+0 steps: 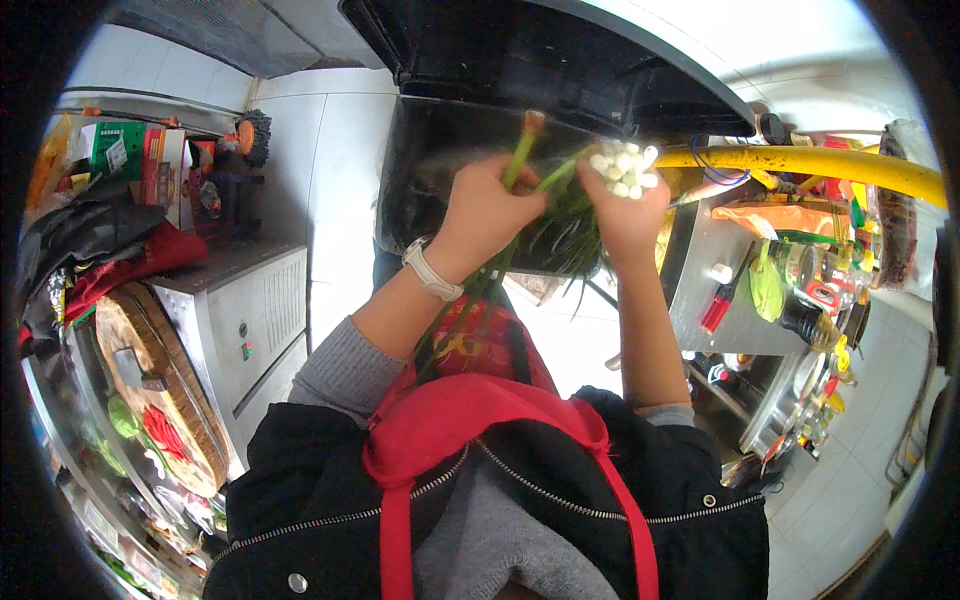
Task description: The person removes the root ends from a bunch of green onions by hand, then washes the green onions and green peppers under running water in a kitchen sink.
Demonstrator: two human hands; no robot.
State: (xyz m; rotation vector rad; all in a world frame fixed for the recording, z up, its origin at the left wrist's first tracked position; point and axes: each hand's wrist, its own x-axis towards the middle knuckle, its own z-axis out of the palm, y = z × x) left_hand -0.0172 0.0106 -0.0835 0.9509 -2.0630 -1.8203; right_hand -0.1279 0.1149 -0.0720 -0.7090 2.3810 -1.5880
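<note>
My left hand (487, 206), with a pale watch on the wrist, pinches a green stalk (517, 159) that has a brownish root end pointing up. My right hand (628, 225) grips a bunch of green stalks, probably scallions or garlic shoots, whose clean white ends (624, 171) stick out above the fist. Long green leaves (568, 238) hang below both hands. Between the hands slants another thin green stalk (561, 174); blur hides which fingers hold it. Both hands are over a black plastic bin (420, 202) with its lid (517, 56) raised behind.
To the left, a round wooden chopping board (124, 322) carries a cleaver (135, 369) and red chillies (165, 433). A metal cabinet (259, 330) stands beside it. At right, a yellow pipe (810, 161) runs above a steel counter (697, 300) with bottles and a red-handled tool (718, 309).
</note>
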